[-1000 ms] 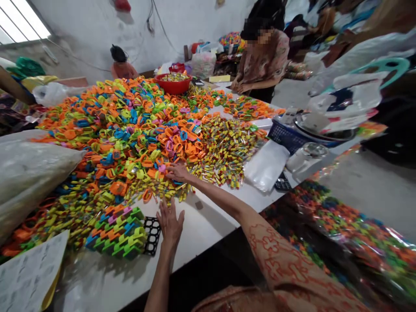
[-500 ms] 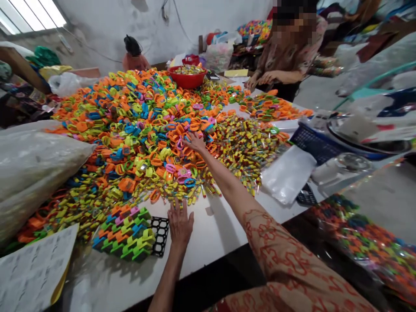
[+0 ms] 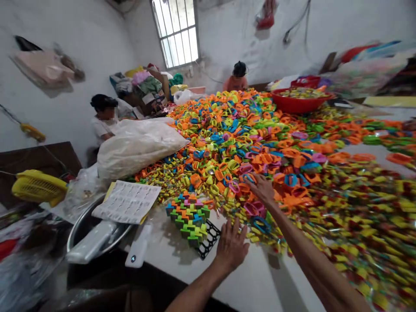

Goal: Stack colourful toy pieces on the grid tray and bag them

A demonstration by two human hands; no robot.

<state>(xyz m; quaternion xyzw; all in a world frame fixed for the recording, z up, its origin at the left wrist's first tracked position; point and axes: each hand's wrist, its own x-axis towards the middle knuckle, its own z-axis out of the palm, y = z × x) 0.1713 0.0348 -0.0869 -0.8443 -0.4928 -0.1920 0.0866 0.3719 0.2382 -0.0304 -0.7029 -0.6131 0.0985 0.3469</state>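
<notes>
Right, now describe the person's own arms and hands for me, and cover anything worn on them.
The left hand and right hand are ungloved, with slim fingers. The left forearm and right forearm are slender and bare as far as they show; no sleeve, watch or bracelet is visible. Rings are too small to tell.

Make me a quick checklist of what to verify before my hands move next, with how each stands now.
1. Left hand spread, palm down, beside the black rack: ok.
2. Black rack has uncovered cells: ok, on the side toward the left hand.
3. Right hand gripping a piece: cannot tell; its fingertips are at the colored pile.
4. Colored rings apart from the small yellow pieces: not ok, some lie among them.
5. Printed sheet off the rack: ok.
</notes>
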